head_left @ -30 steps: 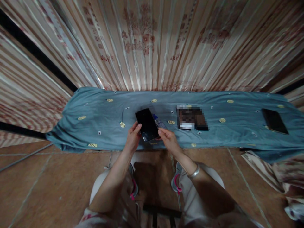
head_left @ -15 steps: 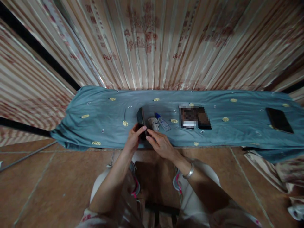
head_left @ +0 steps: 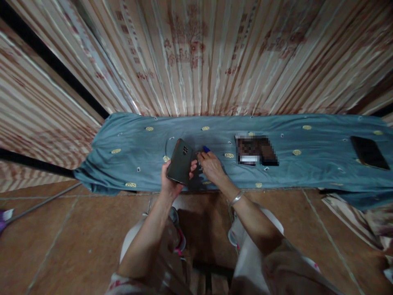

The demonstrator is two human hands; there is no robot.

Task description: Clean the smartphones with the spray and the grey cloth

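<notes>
Your left hand grips a dark phone from underneath, back side up so its camera cluster faces you, with the thumb on its left edge and the fingertips wrapped over the right edge; the phone is tilted, its top leaning toward 1 o'clock, and it is lifted clear of the blue-grey cloth. Your right hand lies palm down just beside the phone at its 3 o'clock, fingers curled on the cloth over a small tube with a blue cap, of which only the cap shows at the hand's 12 o'clock; whether the fingers actually pinch the tube I cannot tell. A metal bangle sits on your right wrist. On the cloth at 3 o'clock from your right hand lies a blurred dark object, and well beyond it, near the far right end, a second dark phone lies flat. A striped patterned curtain hangs at 12 o'clock behind the cloth-covered surface, and brown floor tiles spread below at 6 o'clock.
</notes>
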